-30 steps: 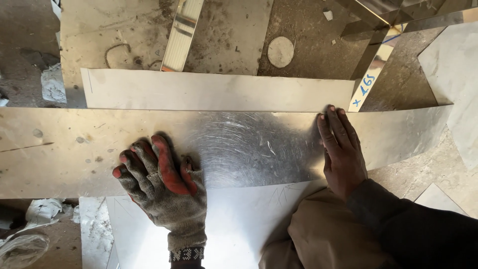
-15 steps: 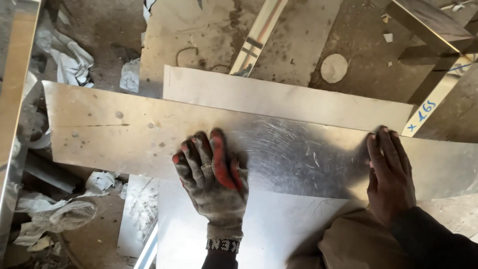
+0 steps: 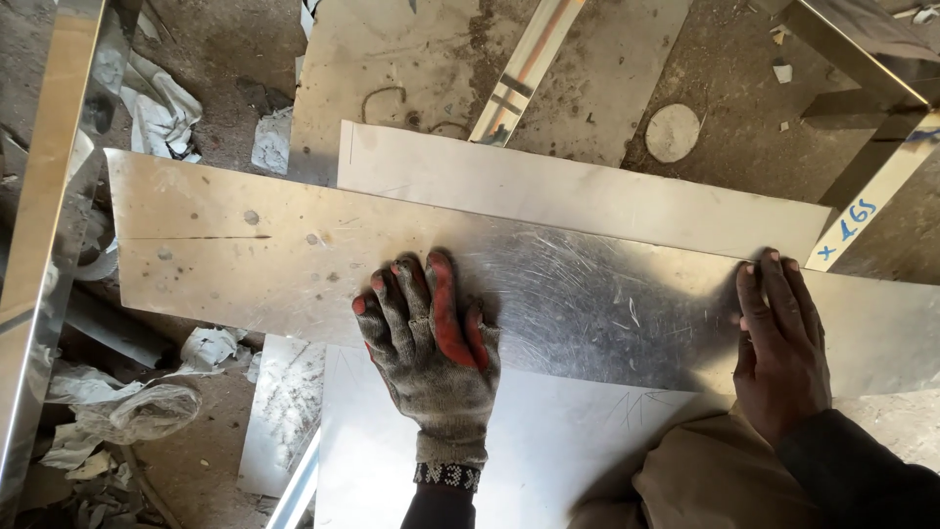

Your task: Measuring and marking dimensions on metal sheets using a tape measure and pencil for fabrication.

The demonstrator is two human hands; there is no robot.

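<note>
A long, scratched steel sheet [image 3: 245, 255] lies across the floor from left to right. My left hand [image 3: 431, 353], in a grey knit glove with red-coated fingers, presses flat on its near edge with the fingers spread. My bare right hand [image 3: 778, 353] lies flat on the same sheet further right, fingers pointing away from me. Neither hand grips anything. A brighter sheet [image 3: 548, 451] sits under the long one, below my left wrist. My knee in tan trousers [image 3: 705, 480] rests on it.
A pale sheet [image 3: 587, 196] lies just behind the long one. Beyond it lie a narrow metal strip [image 3: 524, 73] and a round disc [image 3: 673, 132]. A shiny metal bar [image 3: 39, 245] runs down the left edge, with crumpled rags [image 3: 157, 103] nearby. A marked metal bar [image 3: 862, 220] sits at right.
The view has swung left, so more of the long sheet's left end and the floor debris shows. Both hands stay flat on the same spots of the sheet.
</note>
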